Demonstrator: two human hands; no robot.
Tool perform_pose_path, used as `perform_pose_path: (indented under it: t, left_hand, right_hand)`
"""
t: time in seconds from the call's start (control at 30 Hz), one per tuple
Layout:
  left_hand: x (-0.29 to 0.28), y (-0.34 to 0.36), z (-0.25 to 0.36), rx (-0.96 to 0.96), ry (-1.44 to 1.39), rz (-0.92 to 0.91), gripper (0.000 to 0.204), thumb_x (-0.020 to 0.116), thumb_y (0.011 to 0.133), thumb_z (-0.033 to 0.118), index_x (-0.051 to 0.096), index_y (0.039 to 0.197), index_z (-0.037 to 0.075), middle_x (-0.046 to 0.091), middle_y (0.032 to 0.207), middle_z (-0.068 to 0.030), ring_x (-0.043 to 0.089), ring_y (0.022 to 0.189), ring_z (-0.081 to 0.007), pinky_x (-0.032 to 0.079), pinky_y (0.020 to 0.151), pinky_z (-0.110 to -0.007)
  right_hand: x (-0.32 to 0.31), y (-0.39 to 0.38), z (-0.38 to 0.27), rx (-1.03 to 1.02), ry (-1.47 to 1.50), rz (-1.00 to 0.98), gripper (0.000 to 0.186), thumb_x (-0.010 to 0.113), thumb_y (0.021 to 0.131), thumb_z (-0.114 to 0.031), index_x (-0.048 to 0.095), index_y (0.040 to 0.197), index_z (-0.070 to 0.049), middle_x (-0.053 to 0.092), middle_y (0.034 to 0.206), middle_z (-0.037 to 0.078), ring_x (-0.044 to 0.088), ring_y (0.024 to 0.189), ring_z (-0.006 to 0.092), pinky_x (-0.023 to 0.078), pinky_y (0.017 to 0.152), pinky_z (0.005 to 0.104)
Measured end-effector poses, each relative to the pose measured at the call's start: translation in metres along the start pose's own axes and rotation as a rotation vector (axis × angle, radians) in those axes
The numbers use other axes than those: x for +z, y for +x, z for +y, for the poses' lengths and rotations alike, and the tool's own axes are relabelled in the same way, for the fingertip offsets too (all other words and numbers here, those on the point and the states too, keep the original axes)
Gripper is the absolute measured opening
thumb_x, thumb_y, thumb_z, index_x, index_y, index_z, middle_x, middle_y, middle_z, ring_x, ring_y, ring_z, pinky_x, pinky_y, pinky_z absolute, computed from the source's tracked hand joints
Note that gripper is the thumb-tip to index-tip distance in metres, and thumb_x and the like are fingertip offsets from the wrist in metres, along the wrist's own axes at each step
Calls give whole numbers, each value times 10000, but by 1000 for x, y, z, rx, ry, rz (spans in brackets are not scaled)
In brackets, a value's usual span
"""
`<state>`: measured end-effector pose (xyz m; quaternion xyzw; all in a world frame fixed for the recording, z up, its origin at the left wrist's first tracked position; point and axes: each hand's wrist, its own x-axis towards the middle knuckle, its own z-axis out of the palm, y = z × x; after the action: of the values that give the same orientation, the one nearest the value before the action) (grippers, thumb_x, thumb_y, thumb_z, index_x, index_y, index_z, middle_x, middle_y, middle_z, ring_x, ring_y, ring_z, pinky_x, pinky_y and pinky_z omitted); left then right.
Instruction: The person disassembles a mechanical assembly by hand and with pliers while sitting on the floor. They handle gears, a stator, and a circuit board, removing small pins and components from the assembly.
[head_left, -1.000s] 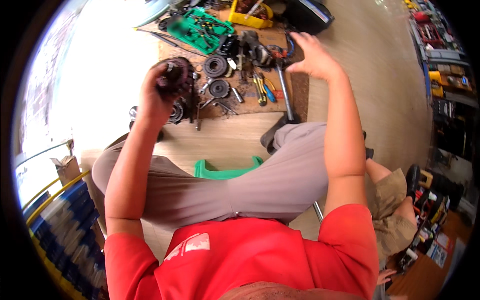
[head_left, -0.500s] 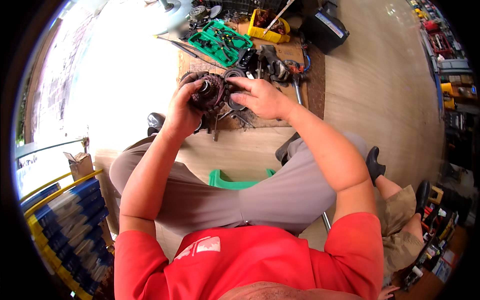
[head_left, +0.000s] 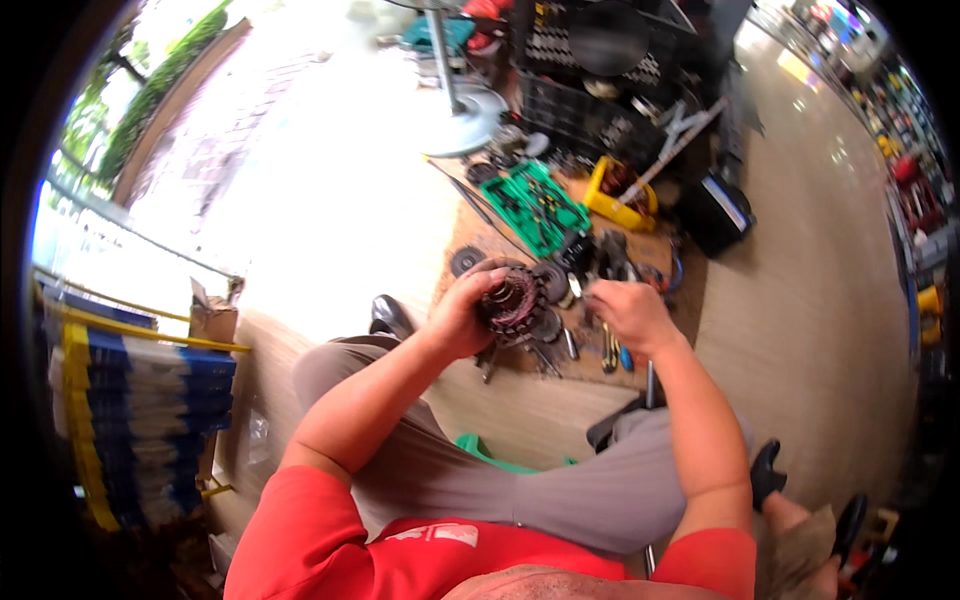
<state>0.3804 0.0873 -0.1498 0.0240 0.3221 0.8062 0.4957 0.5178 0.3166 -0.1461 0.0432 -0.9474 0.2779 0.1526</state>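
The left hand (head_left: 462,316) has a firm hold on a dark, toothed gear (head_left: 518,305), with the fingers around its left side and its hollow middle open to view. The gear sits on the near side of the green tool case (head_left: 504,200), held above the board (head_left: 472,235) and partly hiding the round parts behind it. The right hand (head_left: 640,312) is nearer and to the right of the case, apart from the gear, with its fingers bent in to a narrow gap; the blur leaves me unable to tell whether they pinch something small.

So far, the gear is up in the hand, and the work looks only part done. A grey disc (head_left: 467,261) lies loose, nearer and to the left of the case, not joined to the gear. Pliers (head_left: 609,350) and a blue-handled screwdriver (head_left: 626,358) lie well to the near right of the case, unheld. The case itself is open, with tools inside. How much is left cannot be told.
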Motion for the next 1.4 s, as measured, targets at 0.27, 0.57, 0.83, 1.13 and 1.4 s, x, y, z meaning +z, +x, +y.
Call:
perform_pose_path:
  t: [0.27,0.57,0.83,1.13,1.4]
  left_hand:
    - [3,-13,76,269,-128,130,402,497,913,458,635,1033,100,676,931,-49,638,811,-213,465,625,-333]
    - [-8,-1,78,215,-42,169,351,503,912,442,611,867,111,616,752,-46,569,638,-167,385,500,-270]
    - [20,14,19,156,307,325,396,677,857,325,565,1064,7,647,899,-97,642,677,-183,524,526,-311]
    - [28,23,-11,217,734,158,613,767,782,343,548,1183,-66,640,1040,-140,612,944,-175,505,832,-309]
    - [15,14,-11,176,931,202,629,770,759,336,543,1198,-54,649,1082,-168,617,1001,-193,495,884,-321]
  right_hand:
    - [-39,-65,63,362,-397,78,121,615,889,-221,580,872,-107,638,745,166,622,728,393,475,601,495]
    - [-104,-155,153,834,-704,54,139,591,907,-205,582,970,-82,662,927,194,622,873,406,490,725,499]
    - [-65,-83,112,610,-212,-299,851,744,748,-190,304,1463,-46,390,1455,225,372,1344,386,327,1105,407]
    - [27,4,-15,418,868,60,636,572,967,-356,362,1414,44,525,1325,159,490,1224,196,353,1044,306]
    - [25,9,-22,576,840,-159,323,580,974,-213,597,1196,22,622,980,-8,534,889,67,438,799,223]
